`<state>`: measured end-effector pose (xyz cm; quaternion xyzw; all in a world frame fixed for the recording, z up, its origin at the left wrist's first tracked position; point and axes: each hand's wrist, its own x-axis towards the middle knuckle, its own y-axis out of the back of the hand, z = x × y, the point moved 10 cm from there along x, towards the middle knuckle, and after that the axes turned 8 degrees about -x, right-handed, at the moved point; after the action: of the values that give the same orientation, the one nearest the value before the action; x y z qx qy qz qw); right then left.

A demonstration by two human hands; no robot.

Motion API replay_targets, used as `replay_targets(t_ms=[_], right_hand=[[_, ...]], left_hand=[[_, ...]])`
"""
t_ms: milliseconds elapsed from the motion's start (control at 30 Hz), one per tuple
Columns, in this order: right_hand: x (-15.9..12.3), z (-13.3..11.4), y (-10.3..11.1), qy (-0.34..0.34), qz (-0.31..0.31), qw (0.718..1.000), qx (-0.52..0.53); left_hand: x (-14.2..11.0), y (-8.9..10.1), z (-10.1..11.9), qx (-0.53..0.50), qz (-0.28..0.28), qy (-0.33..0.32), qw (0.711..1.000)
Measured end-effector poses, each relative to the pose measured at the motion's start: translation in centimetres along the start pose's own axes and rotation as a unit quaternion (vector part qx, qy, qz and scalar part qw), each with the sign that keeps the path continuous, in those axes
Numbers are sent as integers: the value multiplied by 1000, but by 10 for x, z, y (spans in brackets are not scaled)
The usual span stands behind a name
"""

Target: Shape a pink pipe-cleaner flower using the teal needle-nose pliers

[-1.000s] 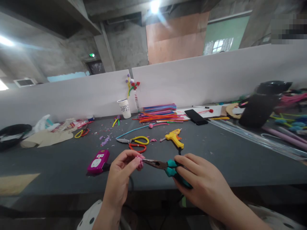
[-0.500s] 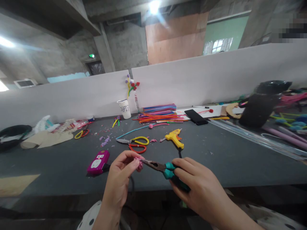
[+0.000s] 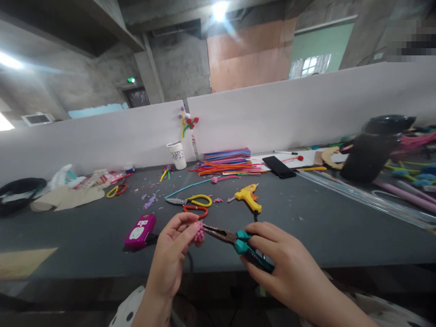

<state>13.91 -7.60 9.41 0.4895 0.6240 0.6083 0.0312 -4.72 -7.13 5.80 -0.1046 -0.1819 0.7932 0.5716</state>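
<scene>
My left hand (image 3: 172, 254) pinches a small pink fuzzy pipe-cleaner piece (image 3: 199, 234) between thumb and fingers, just above the near edge of the dark table (image 3: 85, 236). My right hand (image 3: 286, 268) is wrapped round the teal handles of long-nose pliers (image 3: 235, 238). The pliers' jaws point left and meet the pink piece. Both hands hover close together in front of my body.
On the table lie a yellow glue gun (image 3: 250, 196), yellow and red scissors (image 3: 192, 203), a magenta power strip (image 3: 139, 229), a stack of coloured pipe cleaners (image 3: 226, 161), a black phone (image 3: 278, 166), a paper cup (image 3: 177, 155) and a black container (image 3: 371, 147). White partitions (image 3: 289, 109) close the back.
The pliers' jaws have shifted slightly against the pink piece, and my left fingers have turned it a little so more of it shows. Both hands stay in the same place.
</scene>
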Motion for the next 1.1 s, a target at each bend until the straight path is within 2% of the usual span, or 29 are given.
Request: replay_targets(t_ms=[767,1100], right_hand=[[-3,-8,4,29,21,998,-45],[-3,-18,7,91,84,983,-137]], left_hand=[[-1,2,-4,3,1,27,1000],[-1,3,-2,16,7,15,1000]])
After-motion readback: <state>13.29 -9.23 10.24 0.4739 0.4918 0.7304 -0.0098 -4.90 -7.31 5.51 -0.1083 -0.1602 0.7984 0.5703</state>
